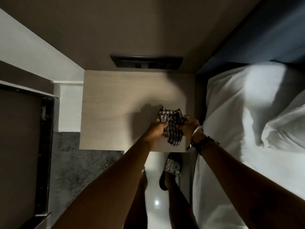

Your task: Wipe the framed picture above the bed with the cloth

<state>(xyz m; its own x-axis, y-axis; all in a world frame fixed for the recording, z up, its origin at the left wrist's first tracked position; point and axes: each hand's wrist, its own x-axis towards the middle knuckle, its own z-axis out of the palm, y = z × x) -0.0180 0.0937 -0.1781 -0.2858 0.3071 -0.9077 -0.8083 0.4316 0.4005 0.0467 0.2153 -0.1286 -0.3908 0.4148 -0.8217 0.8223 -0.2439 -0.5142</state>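
Hands meet over the near right corner of our pale wooden table [115, 104], toward five o'clock on its top. Our left hand [156, 131] has its grip closed on the checked cloth [173, 124], bunched up between both fists. At the cloth's three o'clock, our right hand [189, 123] grips the other side, with bracelets [200, 139] on that wrist. At twelve o'clock, a dark switch panel [146, 61] sits on the wall. At three o'clock lies the bed [247, 162] with its white pillow [239, 96]. At six o'clock, a patterned slipper [172, 167] stands on the floor.
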